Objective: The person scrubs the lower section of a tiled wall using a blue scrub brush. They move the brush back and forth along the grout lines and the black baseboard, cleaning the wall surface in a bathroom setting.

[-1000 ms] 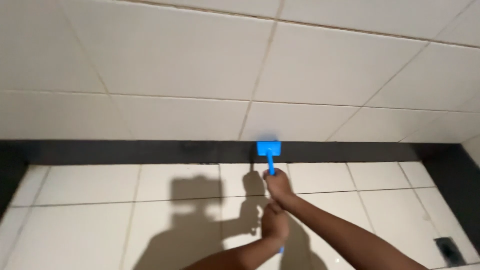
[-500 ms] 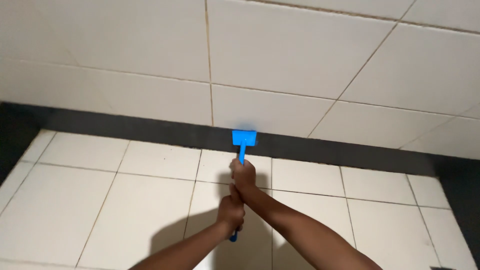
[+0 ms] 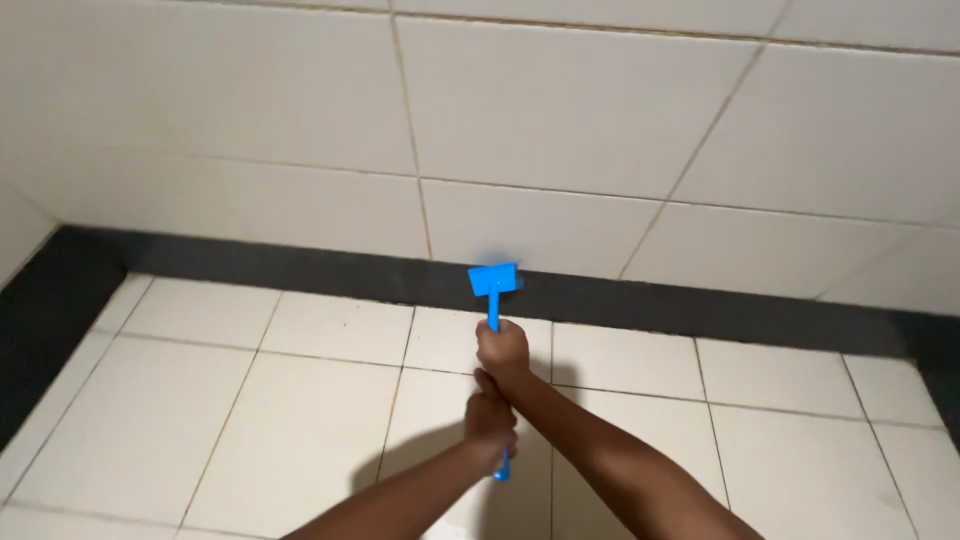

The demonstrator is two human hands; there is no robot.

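Observation:
A blue long-handled brush points away from me, its flat head resting against the dark strip where the white tiled wall meets the floor. My right hand grips the blue handle higher up, close behind the head. My left hand is wrapped around the handle lower down, just behind the right hand. The handle's lower tip shows below my left hand. Both forearms reach in from the bottom edge.
White wall tiles with brownish grout lines fill the upper half. White floor tiles spread below, bordered by the dark strip, which also runs along the left side and the far right corner.
The view has swung so the left corner and its dark border show. The brush head stays at the dark strip, both hands still on the handle.

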